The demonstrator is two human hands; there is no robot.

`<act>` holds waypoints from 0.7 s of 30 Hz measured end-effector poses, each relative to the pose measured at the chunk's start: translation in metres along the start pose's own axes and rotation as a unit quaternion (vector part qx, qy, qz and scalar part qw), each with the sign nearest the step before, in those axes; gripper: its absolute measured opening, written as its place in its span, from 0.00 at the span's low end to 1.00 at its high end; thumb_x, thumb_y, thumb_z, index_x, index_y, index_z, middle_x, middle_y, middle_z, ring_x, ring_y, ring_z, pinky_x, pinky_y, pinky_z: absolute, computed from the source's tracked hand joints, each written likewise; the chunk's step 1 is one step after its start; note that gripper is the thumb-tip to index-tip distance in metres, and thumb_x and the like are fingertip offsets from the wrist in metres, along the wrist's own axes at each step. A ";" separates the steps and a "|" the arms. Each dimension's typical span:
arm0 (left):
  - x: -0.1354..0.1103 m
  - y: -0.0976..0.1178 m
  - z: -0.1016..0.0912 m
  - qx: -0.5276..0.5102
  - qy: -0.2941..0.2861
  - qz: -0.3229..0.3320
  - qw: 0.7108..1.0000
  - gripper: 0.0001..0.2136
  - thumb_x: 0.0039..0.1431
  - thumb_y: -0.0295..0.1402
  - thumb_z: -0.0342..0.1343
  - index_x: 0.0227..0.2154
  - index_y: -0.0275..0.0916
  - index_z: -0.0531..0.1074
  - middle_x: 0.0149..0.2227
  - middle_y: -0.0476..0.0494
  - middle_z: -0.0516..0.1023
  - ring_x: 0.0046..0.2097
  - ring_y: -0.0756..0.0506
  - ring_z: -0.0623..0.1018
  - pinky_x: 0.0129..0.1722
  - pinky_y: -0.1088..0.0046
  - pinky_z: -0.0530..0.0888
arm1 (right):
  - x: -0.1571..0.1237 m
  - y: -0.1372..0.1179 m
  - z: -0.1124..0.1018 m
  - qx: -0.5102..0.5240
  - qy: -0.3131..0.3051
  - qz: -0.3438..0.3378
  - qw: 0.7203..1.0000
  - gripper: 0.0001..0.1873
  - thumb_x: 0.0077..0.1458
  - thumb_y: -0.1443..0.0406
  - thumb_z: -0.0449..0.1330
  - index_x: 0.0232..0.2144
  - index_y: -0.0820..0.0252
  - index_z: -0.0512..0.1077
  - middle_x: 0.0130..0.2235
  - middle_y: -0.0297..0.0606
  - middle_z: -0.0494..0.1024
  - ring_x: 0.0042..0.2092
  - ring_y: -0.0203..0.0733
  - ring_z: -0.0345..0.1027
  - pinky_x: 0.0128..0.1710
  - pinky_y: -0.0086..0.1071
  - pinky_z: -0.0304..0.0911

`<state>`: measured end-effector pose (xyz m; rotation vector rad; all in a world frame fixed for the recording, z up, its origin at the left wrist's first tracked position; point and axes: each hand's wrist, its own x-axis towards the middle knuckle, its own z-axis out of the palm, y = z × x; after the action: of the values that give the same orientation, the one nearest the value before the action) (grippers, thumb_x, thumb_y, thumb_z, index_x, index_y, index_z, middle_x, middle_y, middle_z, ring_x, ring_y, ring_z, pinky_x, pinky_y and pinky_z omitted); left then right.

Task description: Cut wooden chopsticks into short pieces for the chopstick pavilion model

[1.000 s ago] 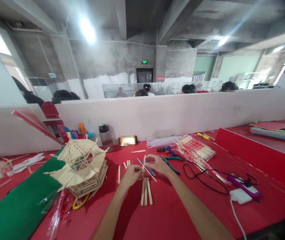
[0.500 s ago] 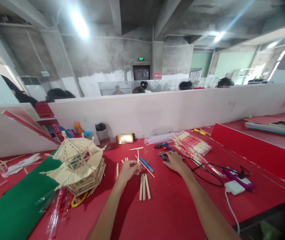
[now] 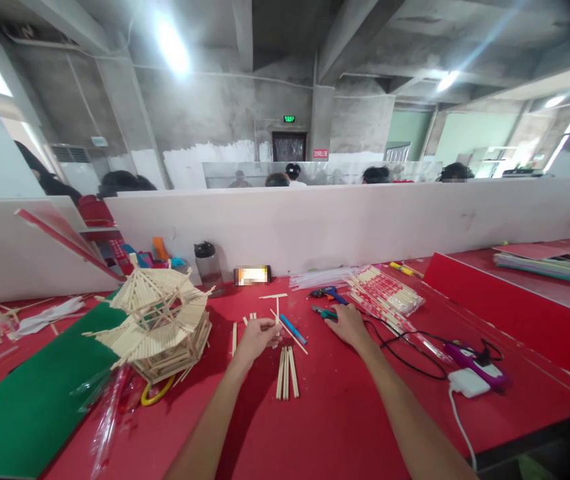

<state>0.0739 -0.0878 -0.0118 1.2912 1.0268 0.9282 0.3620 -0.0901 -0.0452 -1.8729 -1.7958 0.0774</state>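
My left hand (image 3: pixel 261 333) is closed in a pinch on a thin wooden stick (image 3: pixel 277 308). The stick reaches up from the fingertips toward a crosswise stick (image 3: pixel 273 296); whether the two are joined I cannot tell. Beside those fingers lie a blue pen-like item (image 3: pixel 293 329) and a slanting stick. Several cut sticks (image 3: pixel 287 373) are grouped just below this hand. On the right, my right hand (image 3: pixel 349 325) has its fingers curled over the handles of green-handled pliers (image 3: pixel 323 312), low at the table. A blue glue gun (image 3: pixel 329 293) lies just behind them.
A stick-built pavilion model (image 3: pixel 159 327) stands at left by a green mat (image 3: pixel 29 393). Behind are a bottle (image 3: pixel 209 267), a phone (image 3: pixel 252 275) and a white partition (image 3: pixel 315 223). Packaged chopsticks (image 3: pixel 385 290), a black cable and a purple power strip (image 3: pixel 479 363) lie right.
The view has shifted slightly. My right hand and the pliers have moved a little closer to me; my left hand keeps its pinch on the stick.
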 end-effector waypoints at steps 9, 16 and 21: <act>0.004 -0.004 -0.001 0.005 -0.010 0.011 1.000 0.20 0.40 0.48 0.68 0.24 0.34 0.73 0.26 0.43 0.78 0.28 0.47 0.79 0.28 0.75 0.75 | 0.005 -0.019 -0.004 0.641 -0.015 0.129 0.756 0.27 0.53 0.45 0.55 0.42 0.59 0.74 0.43 0.45 0.79 0.44 0.50 0.73 0.41 0.39 0.68; 0.003 -0.003 0.000 0.006 -0.018 0.019 1.000 0.20 0.42 0.48 0.67 0.24 0.34 0.73 0.26 0.43 0.78 0.28 0.47 0.78 0.28 0.75 0.75 | 0.002 -0.028 -0.005 0.671 0.011 0.095 0.735 0.27 0.53 0.45 0.55 0.42 0.58 0.76 0.35 0.41 0.77 0.38 0.45 0.72 0.40 0.37 0.68; 0.002 -0.001 0.001 -0.008 -0.013 0.016 1.000 0.20 0.39 0.47 0.68 0.24 0.34 0.72 0.23 0.46 0.75 0.27 0.47 0.78 0.27 0.74 0.75 | 0.002 -0.034 -0.016 0.594 0.067 0.035 0.801 0.24 0.53 0.46 0.58 0.40 0.59 0.76 0.29 0.36 0.74 0.34 0.42 0.69 0.41 0.36 0.65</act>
<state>0.0753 -0.0857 -0.0131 1.3067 0.9801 0.9399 0.3377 -0.0950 -0.0173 -0.9498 -1.0677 0.8599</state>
